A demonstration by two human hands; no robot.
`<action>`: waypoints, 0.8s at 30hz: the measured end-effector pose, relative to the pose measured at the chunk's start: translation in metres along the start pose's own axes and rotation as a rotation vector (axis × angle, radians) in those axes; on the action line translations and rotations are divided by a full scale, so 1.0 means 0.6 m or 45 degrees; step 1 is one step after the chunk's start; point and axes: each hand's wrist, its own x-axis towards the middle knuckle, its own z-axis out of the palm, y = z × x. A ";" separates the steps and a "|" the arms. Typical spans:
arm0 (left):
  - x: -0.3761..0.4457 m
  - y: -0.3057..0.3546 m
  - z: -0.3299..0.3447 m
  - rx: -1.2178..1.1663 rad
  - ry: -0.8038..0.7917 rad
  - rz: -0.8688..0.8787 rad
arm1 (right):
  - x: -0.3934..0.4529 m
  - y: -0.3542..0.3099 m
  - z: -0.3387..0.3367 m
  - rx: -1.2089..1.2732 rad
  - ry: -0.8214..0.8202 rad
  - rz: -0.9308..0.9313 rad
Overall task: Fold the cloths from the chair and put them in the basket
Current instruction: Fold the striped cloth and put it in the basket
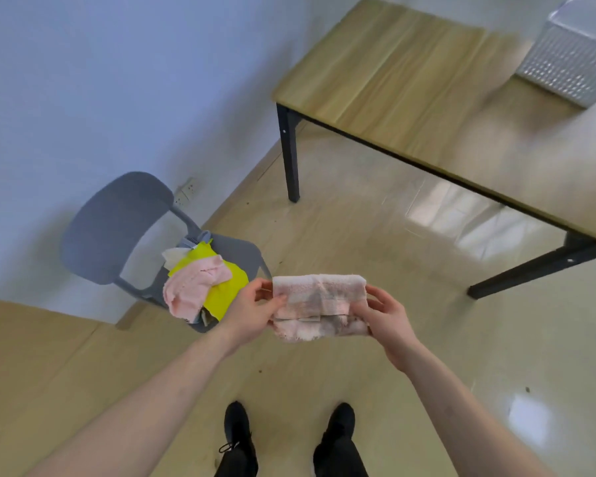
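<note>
I hold a pale pink towel, folded into a narrow band, in the air above the floor. My left hand grips its left end and my right hand grips its right end. To the left stands a grey chair against the wall. On its seat lie a crumpled pink cloth, a yellow cloth and a white cloth under them. A white perforated basket stands on the wooden table at the top right.
The table's black legs stand on the glossy beige floor between the chair and me. A wall socket sits low on the wall behind the chair. My black shoes show at the bottom.
</note>
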 end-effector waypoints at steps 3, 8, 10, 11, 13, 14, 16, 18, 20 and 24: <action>-0.042 0.085 0.039 0.041 0.075 0.168 | -0.053 -0.059 -0.056 0.036 -0.034 -0.005; -0.058 0.193 0.125 0.022 0.088 0.303 | -0.098 -0.131 -0.155 0.021 -0.031 -0.064; -0.049 0.234 0.153 0.020 0.068 0.344 | -0.097 -0.162 -0.192 0.020 0.039 -0.127; -0.043 0.256 0.165 0.021 0.059 0.362 | -0.095 -0.178 -0.211 0.017 0.075 -0.161; -0.025 0.298 0.187 0.004 0.005 0.382 | -0.083 -0.210 -0.246 0.024 0.142 -0.222; -0.014 0.321 0.197 -0.006 -0.047 0.371 | -0.075 -0.228 -0.263 0.030 0.169 -0.250; 0.013 0.367 0.213 0.006 -0.162 0.333 | -0.057 -0.264 -0.297 0.051 0.225 -0.285; 0.049 0.416 0.229 0.083 -0.260 0.321 | -0.037 -0.307 -0.332 0.111 0.267 -0.301; 0.090 0.467 0.246 0.126 -0.360 0.332 | -0.015 -0.352 -0.365 0.157 0.305 -0.310; 0.176 0.570 0.291 0.171 -0.476 0.415 | 0.043 -0.447 -0.423 0.192 0.378 -0.353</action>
